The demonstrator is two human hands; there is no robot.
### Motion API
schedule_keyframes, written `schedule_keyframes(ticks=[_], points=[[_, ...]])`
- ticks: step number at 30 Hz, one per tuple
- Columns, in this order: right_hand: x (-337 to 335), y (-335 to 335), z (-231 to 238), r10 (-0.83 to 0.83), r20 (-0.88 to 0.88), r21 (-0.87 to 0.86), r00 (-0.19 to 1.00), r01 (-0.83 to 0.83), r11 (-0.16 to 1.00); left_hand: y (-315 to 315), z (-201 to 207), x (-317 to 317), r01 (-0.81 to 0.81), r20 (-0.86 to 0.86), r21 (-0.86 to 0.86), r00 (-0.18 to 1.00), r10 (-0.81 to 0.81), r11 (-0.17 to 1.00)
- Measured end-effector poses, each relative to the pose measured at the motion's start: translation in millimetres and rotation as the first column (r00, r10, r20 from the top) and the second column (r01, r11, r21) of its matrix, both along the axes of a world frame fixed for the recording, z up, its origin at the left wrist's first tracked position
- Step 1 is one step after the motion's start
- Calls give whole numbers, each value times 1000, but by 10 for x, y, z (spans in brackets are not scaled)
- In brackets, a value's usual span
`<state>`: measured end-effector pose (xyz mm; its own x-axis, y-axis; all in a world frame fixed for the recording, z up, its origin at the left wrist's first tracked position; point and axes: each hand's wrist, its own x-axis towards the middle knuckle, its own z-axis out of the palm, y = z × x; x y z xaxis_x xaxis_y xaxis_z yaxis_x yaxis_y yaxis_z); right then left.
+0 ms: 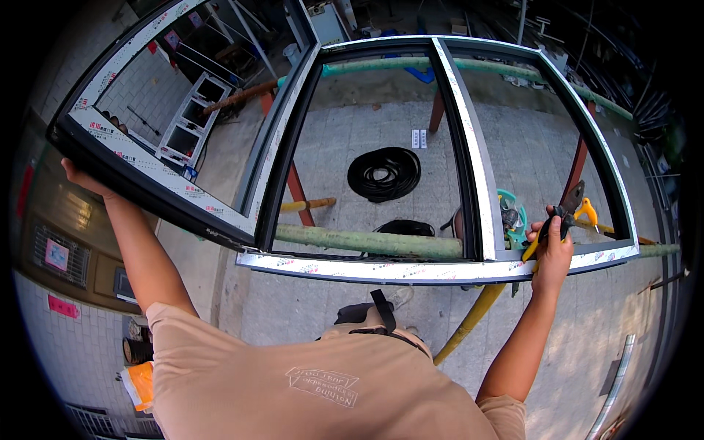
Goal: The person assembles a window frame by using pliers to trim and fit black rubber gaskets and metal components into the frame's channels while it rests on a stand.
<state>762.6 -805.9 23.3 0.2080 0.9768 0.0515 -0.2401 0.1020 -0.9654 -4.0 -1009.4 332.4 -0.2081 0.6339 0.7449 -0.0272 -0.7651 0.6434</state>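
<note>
A window frame (367, 269) with a central bar lies across the pipe supports in front of me. Hinged out at its left is an open sash (169, 187), tilted up, with printed film on its faces and black edging. My left hand (86, 180) grips the sash's outer lower corner, fingers partly hidden by the black edge. Over the frame's near right corner, my right hand (554, 257) is closed round a pair of pliers (574, 198) with black and yellow handles, jaws pointing up and away. No glass is visible in the openings.
Green and yellow pipes (367, 240) on reddish legs hold the frame up. Below lie a black coil (383, 174), a teal basket (519, 220) of small items and a yellow-handled tool (587, 210). A white framed unit (192, 117) stands at the far left; dark profiles (660, 103) lean at right.
</note>
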Motion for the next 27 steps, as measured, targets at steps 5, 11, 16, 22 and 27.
schedule_keyframes(ticks=[5, 11, 16, 22, 27], points=[[10, 15, -24, -13, 16, -9, 1000, 13, 1000, 2, -40, -40, -26, 35, 55, 999, 24, 998], [21, 23, -41, 0, 32, -22, 999, 1, 1000, 58, -45, 11, -74, 52, 27, 996, 72, 997], [70, 3, -37, 51, 1, 11, 999, -51, 999, 70, -35, 263, -254, 50, 61, 967, 251, 965], [62, 35, -65, 37, 50, 23, 998, -38, 999, 47, 123, -516, 129, 50, 25, 990, -130, 991], [96, 79, -97, 58, 43, 20, 997, -59, 998, -2, 157, -707, 299, 46, -17, 953, -298, 954]])
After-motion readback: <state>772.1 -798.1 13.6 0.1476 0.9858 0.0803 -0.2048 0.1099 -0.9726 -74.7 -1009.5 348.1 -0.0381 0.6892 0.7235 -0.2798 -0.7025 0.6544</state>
